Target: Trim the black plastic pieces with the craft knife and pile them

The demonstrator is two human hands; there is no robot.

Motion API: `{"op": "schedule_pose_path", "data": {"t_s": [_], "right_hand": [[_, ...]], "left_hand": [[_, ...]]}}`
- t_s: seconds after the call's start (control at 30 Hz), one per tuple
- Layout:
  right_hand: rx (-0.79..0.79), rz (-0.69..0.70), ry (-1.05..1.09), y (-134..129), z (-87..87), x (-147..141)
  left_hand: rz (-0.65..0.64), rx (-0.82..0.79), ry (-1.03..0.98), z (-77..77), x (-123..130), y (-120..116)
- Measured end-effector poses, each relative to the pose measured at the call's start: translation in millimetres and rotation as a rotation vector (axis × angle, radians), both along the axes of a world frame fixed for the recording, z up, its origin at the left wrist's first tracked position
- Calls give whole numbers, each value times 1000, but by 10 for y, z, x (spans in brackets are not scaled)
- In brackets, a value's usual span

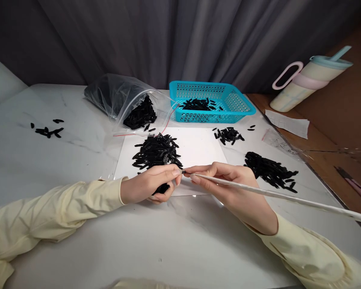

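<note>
My left hand (156, 182) is closed, with several small black pieces (162, 188) cupped in its fingers. Between its thumb and forefinger sits one more small black piece (183, 172). Just to the right, my right hand (228, 180) pinches the tip of a long, thin white strip (276, 195), which runs off the right edge of the view. The strip's tip meets or nearly meets the pinched piece; the fingertips partly hide this. Right behind my left hand, a heap of black pieces (158, 150) lies on a white sheet (195, 146).
A clear zip bag (108, 94) spills black pieces at the back left. Beside it stands a blue basket (212, 117) with more inside. Other piles lie at right (269, 170) and far left (49, 132). A tumbler (307, 86) and pink-handled knife (355, 186) are at right.
</note>
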State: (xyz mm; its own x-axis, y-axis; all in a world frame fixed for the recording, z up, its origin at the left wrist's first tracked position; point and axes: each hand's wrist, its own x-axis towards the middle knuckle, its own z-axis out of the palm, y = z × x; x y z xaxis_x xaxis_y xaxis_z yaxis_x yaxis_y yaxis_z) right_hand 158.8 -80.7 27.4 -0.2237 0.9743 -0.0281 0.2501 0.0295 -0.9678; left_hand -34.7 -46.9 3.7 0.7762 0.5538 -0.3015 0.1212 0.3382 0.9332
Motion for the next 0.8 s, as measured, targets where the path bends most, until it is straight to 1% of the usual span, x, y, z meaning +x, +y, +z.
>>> {"op": "schedule_pose_path", "data": {"t_s": [0.4,0.57,0.8], "right_hand": [[18,-14,-52,-4,0,-2],[-22,0,-8,8,13,7],[-129,20,98,44,48,26]], "left_hand": [[1,-1,6,-3,1,8],[3,4,8,2,-4,9],[-1,15,10,10,-4,5]]}}
